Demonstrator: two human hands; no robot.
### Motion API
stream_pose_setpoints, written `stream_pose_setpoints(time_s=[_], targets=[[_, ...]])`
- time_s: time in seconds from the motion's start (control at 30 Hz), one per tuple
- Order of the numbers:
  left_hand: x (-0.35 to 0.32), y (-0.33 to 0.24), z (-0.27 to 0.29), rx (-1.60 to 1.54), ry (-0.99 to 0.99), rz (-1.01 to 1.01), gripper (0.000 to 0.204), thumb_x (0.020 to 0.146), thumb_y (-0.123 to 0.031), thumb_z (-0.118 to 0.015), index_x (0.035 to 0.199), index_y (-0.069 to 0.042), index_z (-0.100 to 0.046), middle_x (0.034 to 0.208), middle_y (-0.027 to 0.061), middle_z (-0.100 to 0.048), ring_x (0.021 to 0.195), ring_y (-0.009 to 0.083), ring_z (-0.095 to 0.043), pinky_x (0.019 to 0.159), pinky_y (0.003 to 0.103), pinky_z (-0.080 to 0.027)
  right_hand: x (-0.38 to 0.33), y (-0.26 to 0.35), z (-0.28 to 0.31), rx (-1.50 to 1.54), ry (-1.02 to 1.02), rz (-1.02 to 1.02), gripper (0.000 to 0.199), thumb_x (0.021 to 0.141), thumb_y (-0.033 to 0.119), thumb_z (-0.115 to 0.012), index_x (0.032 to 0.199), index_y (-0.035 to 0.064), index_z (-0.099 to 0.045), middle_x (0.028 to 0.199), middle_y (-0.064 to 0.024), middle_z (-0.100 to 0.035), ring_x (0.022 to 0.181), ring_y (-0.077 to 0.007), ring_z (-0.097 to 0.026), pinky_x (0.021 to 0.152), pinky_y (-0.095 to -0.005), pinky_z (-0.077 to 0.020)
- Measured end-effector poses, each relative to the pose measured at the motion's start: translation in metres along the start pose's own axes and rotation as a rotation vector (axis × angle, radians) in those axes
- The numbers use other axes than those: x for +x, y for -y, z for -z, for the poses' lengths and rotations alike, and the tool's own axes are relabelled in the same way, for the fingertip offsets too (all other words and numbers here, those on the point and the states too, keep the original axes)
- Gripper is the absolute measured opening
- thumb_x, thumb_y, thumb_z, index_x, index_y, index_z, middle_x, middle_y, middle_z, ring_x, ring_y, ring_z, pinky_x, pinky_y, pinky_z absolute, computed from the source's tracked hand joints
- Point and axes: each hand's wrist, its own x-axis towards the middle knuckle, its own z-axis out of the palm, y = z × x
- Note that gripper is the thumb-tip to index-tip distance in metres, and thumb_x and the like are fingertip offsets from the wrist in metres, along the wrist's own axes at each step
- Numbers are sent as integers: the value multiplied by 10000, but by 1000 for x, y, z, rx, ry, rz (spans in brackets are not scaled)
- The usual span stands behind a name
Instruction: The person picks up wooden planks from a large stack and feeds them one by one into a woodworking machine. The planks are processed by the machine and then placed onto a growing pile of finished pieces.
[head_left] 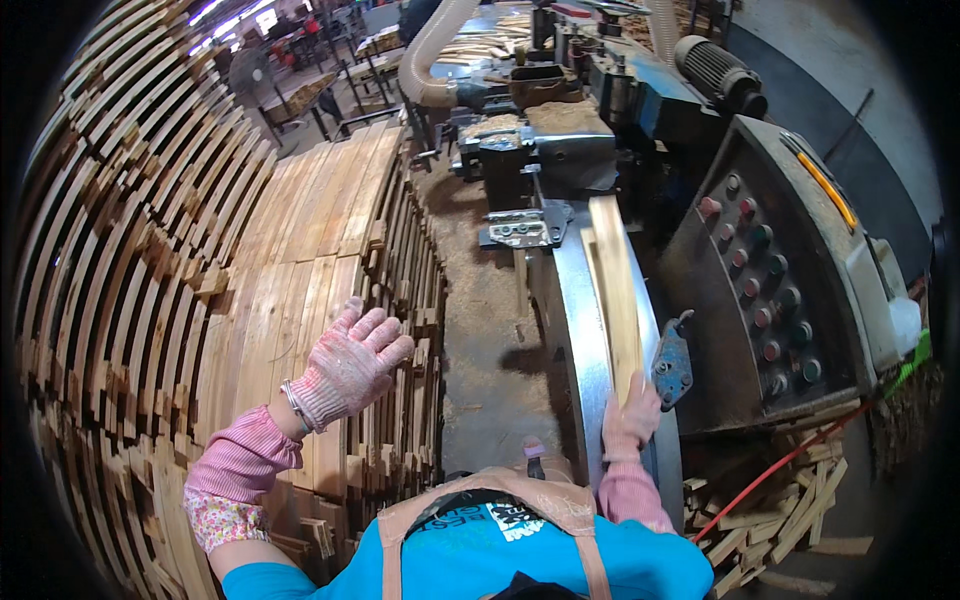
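Observation:
My right hand (631, 418) grips the near end of a pale wooden strip (621, 290), thumb and fingers closed about it. The strip lies lengthwise on the shiny metal bed (583, 335) of a woodworking machine, its far end pointing at the machine's covered head (575, 150). It is slightly blurred by motion. A narrower edge of wood shows along its left side; I cannot tell whether that is a second strip. In a stained pinkish knit glove, my left hand (355, 362) hangs open, fingers apart, above the right edge of a stack of planks (310, 220).
Tall rows of stacked wooden strips (110, 250) fill the left. At right stands a control panel (765, 280) with several buttons; a blue metal bracket (674, 362) sits beside the bed. Loose offcuts (785, 520) and a red cord (770, 473) lie lower right. Sawdust covers the floor (480, 350).

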Motion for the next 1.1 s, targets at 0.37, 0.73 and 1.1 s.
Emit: stream_pose_setpoints(time_s=[0.37,0.73,1.1], targets=[[-118,-11,19,8,-92,366,539,754,-199,-760,1270,-87,-649,1299,135,-662,1253,303,-615,1101,489,-468,249,107,-93,338,-69,126,505,847,307,-716,1269,33,-669,1108,-250,-729,1041,-430,-687,880,-504,-550],[-520,-155,13,160,142,1679,827,763,-36,-727,1535,5,-432,1574,229,-458,1476,379,-408,1261,433,-282,-1,4,6,15,190,-10,683,802,336,-811,1400,98,-583,1317,-184,-632,1206,-411,-589,1025,-511,-491],[-477,-113,7,358,-11,1443,738,778,61,-660,1499,-2,-516,1475,220,-577,1388,396,-514,1212,460,-370,160,28,-85,13,-224,459,525,815,232,-749,1311,99,-645,1142,-127,-705,1062,-352,-654,963,-464,-514]])
